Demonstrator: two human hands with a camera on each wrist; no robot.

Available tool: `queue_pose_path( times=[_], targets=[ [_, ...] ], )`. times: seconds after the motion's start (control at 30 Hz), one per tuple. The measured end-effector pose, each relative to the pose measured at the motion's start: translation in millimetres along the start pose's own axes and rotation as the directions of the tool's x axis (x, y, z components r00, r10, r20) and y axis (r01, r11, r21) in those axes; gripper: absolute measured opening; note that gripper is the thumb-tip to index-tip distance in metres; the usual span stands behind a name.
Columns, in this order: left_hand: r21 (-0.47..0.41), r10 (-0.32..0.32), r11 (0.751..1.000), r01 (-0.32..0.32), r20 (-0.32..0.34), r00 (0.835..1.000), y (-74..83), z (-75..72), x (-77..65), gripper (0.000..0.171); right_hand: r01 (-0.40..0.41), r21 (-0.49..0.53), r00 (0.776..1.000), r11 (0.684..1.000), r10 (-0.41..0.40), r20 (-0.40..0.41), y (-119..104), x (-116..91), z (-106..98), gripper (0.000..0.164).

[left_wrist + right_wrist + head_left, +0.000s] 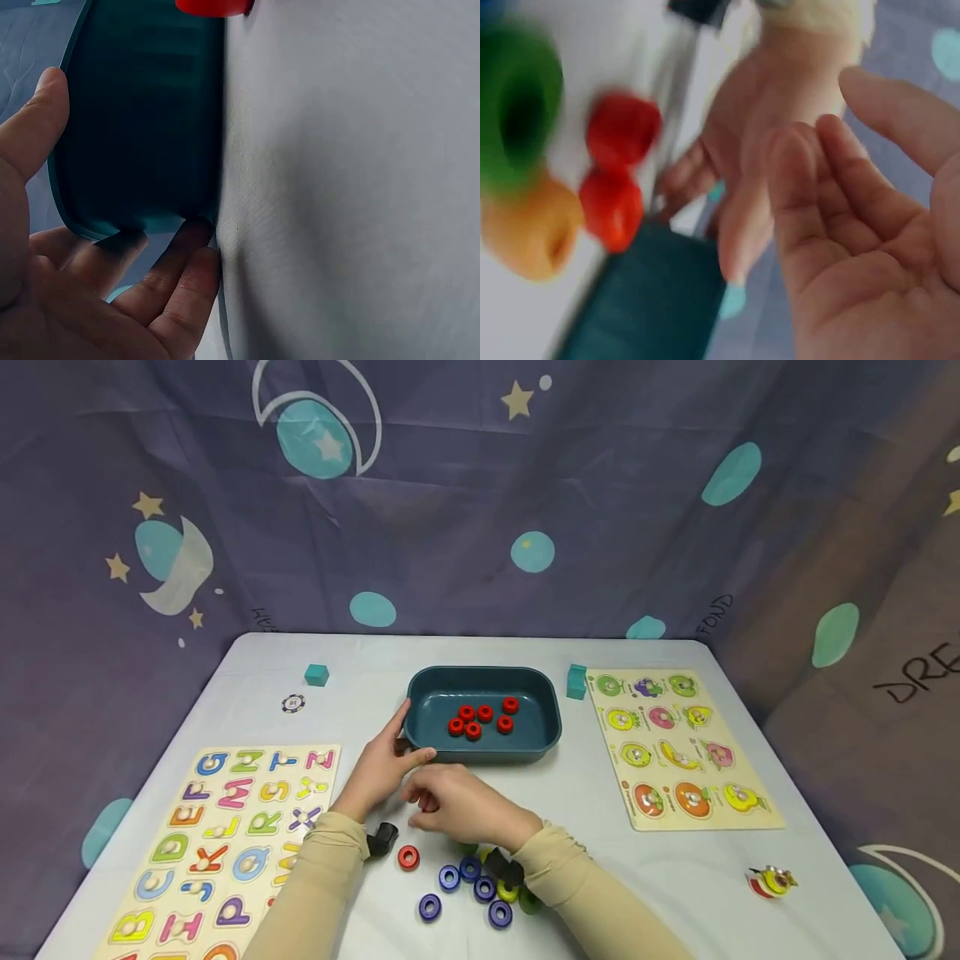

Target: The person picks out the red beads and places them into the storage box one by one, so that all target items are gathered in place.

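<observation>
My left hand (380, 770) holds the left end of a dark teal tray (487, 754), thumb at the front rim and fingers around the side. Several red rings (485, 714) lie inside the tray. Just in front of it is my right hand (465, 806), with loosely bent fingers and nothing visible between them in the right wrist view. Another red ring (408, 857) lies on the table below the hands. Several purple rings (449, 878) sit near my right wrist, along with a yellow ring (507, 891) and a green ring (530, 902) partly hidden by the sleeve.
A letter puzzle board (225, 843) lies at the left and a fruit puzzle board (678, 752) at the right. Teal blocks (317, 675) and a poker chip (293, 703) rest towards the back. A small shiny colourful object (772, 882) lies at front right.
</observation>
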State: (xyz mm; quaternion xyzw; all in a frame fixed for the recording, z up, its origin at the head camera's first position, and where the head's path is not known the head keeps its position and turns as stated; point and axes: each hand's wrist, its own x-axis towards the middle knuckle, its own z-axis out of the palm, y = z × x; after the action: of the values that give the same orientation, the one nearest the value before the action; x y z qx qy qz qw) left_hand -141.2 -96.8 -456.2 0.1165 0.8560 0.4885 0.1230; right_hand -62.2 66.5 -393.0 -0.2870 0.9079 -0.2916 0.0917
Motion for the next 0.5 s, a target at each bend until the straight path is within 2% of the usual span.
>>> queue_pose_path(
  times=[0.13,0.27,0.5],
  targets=[
    [-0.015,0.000,1.000,0.000,0.002,1.000,0.3,-0.2,-0.7,0.093,0.038,-0.083,0.996,0.996,-0.032,0.081,-7.4,-3.5,22.3,0.028],
    [-0.005,-0.002,1.000,0.002,-0.001,1.000,0.9,-0.3,-1.2,0.094,0.030,-0.140,0.989,0.990,-0.010,0.145,-12.6,-6.8,36.4,0.029],
    [0.007,-0.003,1.000,0.003,-0.006,1.000,0.3,0.6,-1.1,0.093,0.018,-0.199,0.986,0.980,0.016,0.167,-16.4,-10.4,43.9,0.020]
  ],
)
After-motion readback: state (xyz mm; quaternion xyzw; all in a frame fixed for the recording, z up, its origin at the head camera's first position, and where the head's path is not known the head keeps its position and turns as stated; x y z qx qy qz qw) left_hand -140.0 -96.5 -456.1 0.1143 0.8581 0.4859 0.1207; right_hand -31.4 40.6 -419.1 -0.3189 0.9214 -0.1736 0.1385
